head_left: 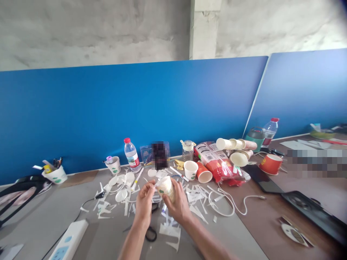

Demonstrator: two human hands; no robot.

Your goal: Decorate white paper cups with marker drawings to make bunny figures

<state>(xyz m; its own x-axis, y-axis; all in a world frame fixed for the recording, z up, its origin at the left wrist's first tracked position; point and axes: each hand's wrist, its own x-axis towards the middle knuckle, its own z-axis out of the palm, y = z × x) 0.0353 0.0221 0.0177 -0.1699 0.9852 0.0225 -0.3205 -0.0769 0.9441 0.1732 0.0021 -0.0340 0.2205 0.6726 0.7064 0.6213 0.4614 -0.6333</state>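
Note:
A white paper cup (165, 186) with a green print is held tilted above the desk. My right hand (177, 202) wraps round its right side, thumb across the front. My left hand (145, 198) is at the cup's left edge, fingers pinched together; whatever sits between those fingertips is too small to make out. Below my hands lie black-handled scissors (151, 234), partly hidden by my left forearm. White paper scraps (170, 233) are strewn around and beneath both hands.
Behind stand a water bottle (132, 156), a white cup (191, 169), an orange cup (204, 173) and a red plastic package (217, 162). Stacked cups (234, 144) rest on the package. A power strip (69, 240) lies front left, a white cable (230, 202) right. A blue partition (121, 104) closes off the back.

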